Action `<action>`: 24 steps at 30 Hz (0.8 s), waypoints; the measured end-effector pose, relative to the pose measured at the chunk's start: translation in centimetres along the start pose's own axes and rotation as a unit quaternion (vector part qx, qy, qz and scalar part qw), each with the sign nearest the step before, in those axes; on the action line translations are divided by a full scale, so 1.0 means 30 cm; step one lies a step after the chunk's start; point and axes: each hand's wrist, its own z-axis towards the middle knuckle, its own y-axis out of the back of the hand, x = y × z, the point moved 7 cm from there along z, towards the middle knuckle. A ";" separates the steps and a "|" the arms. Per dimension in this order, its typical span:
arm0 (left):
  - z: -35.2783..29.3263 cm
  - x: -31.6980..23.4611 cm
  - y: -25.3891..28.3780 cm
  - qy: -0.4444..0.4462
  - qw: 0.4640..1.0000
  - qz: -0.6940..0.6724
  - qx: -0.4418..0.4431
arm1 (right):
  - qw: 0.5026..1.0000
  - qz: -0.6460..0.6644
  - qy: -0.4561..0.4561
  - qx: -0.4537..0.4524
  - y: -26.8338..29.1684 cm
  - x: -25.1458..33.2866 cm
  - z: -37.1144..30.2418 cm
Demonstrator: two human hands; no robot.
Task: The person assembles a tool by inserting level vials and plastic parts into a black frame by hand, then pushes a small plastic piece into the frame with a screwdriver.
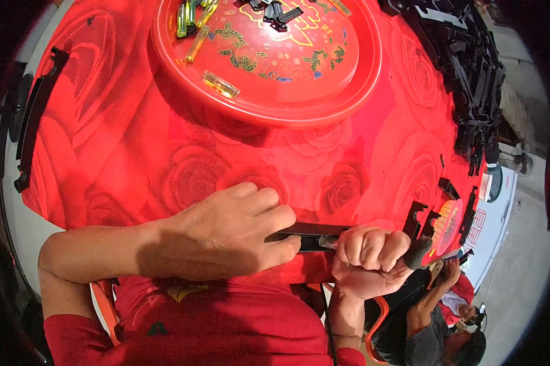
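Near the table's front edge, my left hand (235,229) is closed round the left end of a long black plastic strip (310,243). My right hand (372,259) is curled into a fist at the strip's other end, with a dark cover on its thumb. Between the two hands the strip lies level. A small shiny piece (328,242) shows on it beside my right fingers; its kind is hard to make out. Both ends of the strip are hidden by my fingers.
Ahead stands a red round tray (269,113) holding yellow-green clear tubes (221,84) and small black pieces (278,15). Black plastic parts (470,79) are heaped at right. Another long black strip (38,122) lies at left. A person (430,311) sits at lower right.
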 end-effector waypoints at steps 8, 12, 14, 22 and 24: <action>0.012 0.003 -0.007 0.009 1.000 -0.008 0.013 | 0.998 -0.047 -0.034 0.029 -0.032 -0.002 0.012; 0.006 0.001 -0.009 -0.003 1.000 -0.007 0.011 | 0.997 -0.049 -0.037 0.046 -0.047 -0.006 0.007; 0.002 0.001 -0.006 -0.018 1.000 -0.002 -0.001 | 0.997 -0.051 -0.037 0.049 -0.049 -0.010 0.001; -0.019 -0.007 0.008 -0.024 0.999 0.025 -0.014 | 0.997 0.005 -0.031 0.069 -0.033 -0.014 0.018; -0.013 -0.008 0.037 -0.001 1.000 0.021 -0.012 | 0.994 -0.032 0.006 0.107 -0.123 0.021 0.010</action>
